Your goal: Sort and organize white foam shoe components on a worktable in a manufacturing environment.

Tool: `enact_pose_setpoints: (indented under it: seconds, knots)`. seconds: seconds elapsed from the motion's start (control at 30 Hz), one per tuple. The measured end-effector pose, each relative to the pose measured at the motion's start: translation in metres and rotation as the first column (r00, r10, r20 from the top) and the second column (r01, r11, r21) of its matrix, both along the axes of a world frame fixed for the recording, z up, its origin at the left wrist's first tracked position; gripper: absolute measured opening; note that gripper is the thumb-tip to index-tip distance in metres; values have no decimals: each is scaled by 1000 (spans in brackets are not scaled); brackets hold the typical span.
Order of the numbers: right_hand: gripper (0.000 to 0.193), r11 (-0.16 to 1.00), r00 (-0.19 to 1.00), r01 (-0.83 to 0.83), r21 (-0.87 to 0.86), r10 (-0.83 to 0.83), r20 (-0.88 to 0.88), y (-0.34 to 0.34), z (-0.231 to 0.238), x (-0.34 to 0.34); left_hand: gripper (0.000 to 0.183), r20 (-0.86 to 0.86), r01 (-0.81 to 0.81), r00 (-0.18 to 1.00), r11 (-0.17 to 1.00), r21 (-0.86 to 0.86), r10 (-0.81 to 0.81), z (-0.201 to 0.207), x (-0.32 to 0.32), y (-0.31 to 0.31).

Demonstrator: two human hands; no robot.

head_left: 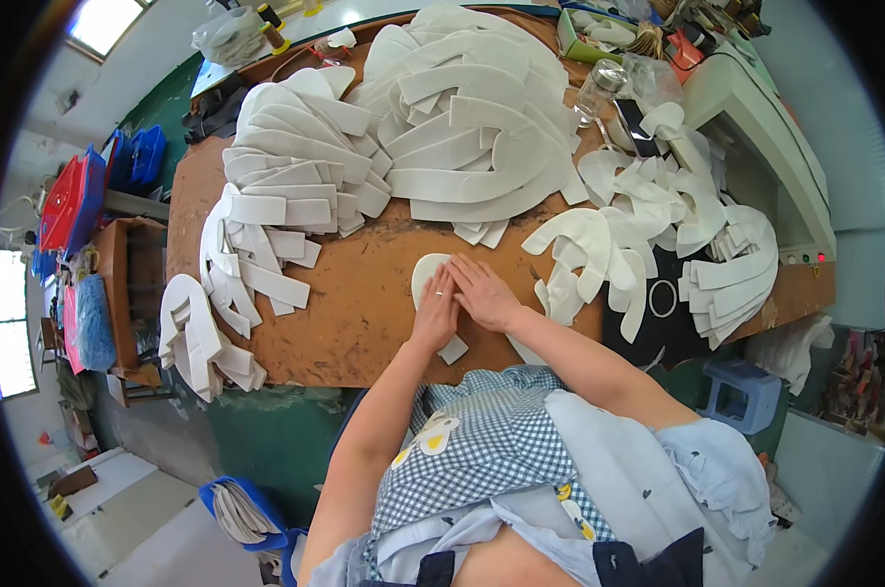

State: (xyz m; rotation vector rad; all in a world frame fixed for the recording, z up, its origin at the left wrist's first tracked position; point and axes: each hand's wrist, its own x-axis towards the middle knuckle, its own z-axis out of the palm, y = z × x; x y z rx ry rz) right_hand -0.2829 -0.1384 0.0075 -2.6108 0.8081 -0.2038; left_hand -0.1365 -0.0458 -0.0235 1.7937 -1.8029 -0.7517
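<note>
A white, curved padded piece (425,271) lies on the brown tabletop in front of me, largely covered by my hands. One of its ends shows below the left wrist, and a white edge shows under the right forearm. My left hand (437,307) rests on the piece with its fingers stretched out, a ring on one of them. Flat beside it, my right hand (484,295) has its fingers extended, and the fingertips of both hands nearly meet. Neither hand is wrapped round anything. What lies directly beneath the palms is hidden.
Large fanned stacks of white curved pieces (501,127) cover the table's (364,293) far side, with more stacks (296,157) at the left. Loose pieces (584,245) and another stack (741,264) lie right, near a pale machine (755,127). A phone (636,127) and glass jar (604,83) stand behind.
</note>
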Motion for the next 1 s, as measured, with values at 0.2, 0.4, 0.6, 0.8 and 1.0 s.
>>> enact_pose_setpoints:
  seconds: [0.2,0.4,0.6,0.8,1.0]
  knots:
    - [78,998,984,-67,14,69,-162,13,-4,-39,66,273,-125,954,992,-9,123,17,13,-7]
    - [83,1000,959,-23,11,25,-281,43,7,-76,73,474,-135,875,990,44,98,18,11,-3]
    - [74,993,954,56,-102,-84,-287,48,8,-71,83,382,-131,918,991,35,108,12,-25,51]
    - [47,973,973,227,48,-229,27,22,15,-54,90,373,-109,927,985,136,51,9,-35,78]
    - [49,896,910,414,161,-411,-54,20,8,-60,88,389,-131,919,983,126,73,17,-35,76]
